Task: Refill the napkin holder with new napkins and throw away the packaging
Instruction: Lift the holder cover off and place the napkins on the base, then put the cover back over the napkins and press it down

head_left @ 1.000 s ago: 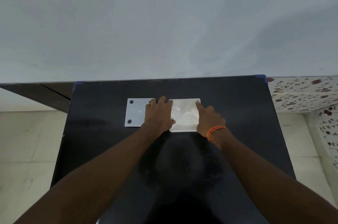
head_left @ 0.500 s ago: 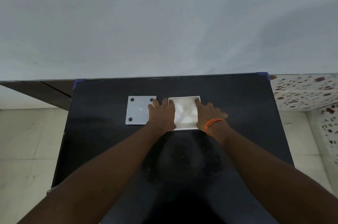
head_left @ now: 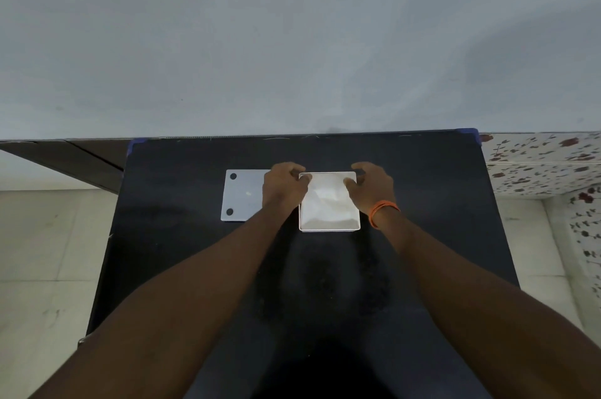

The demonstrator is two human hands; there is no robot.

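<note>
Holder position: the white napkin holder [head_left: 329,229] sits mid-tabletop [head_left: 422,203], directly ahead, between my hands.
Nearer hand: neither; both are at its far corners.
Left hand [head_left: 283,187]: curled at the far-left corner, pinching what looks like wrap (hard to confirm).
Right hand [head_left: 370,185]: fingers hooked over the far-right corner.
Axis: roughly square, edges parallel to the tabletop.
Look: shallow tray, crumpled white napkins [head_left: 327,206] inside.
Lid [head_left: 242,195]: flat, just left.
</note>
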